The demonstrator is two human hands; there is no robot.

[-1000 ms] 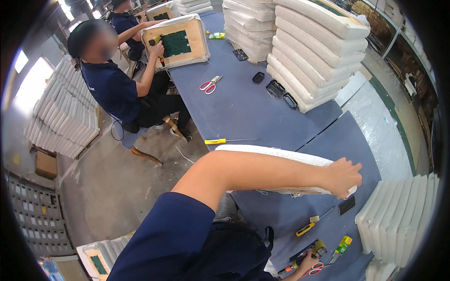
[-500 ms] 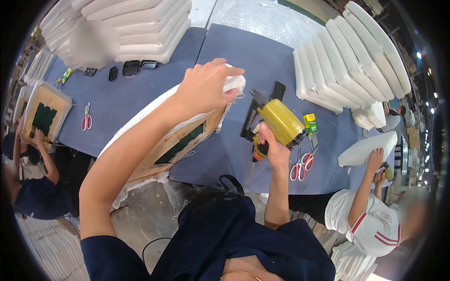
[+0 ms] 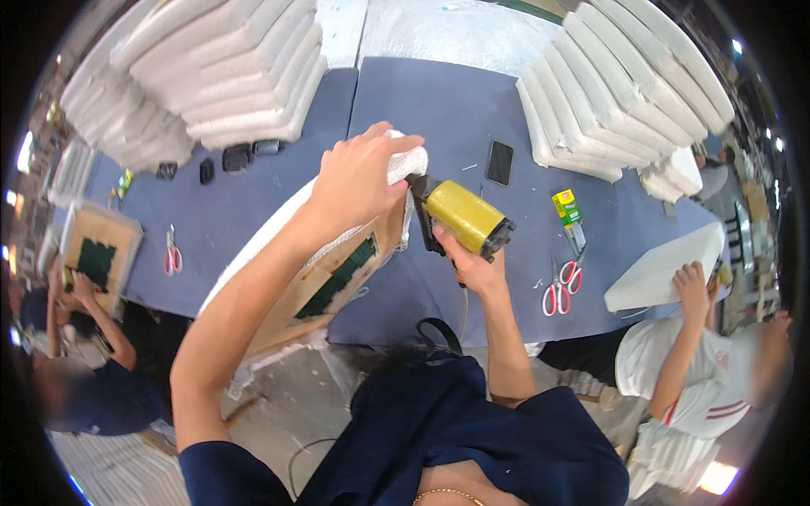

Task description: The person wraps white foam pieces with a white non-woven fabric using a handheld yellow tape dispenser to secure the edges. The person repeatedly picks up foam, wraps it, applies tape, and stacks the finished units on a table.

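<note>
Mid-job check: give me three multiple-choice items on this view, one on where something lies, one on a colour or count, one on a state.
1. Where does the black phone lie?
A. on the blue table
B. on the floor
C. on a cushion stack

2. What colour is the body of the staple gun?
A. red
B. yellow
C. green

3. How is the seat panel held?
A. lying flat, untouched
B. tilted off the table edge, left hand gripping its top corner
C. hanging from a hook

Key: 1 A, it rests on bare blue cloth; 2 B, yellow in the right hand; 3 B, fingers wrap the white fabric corner.
</note>
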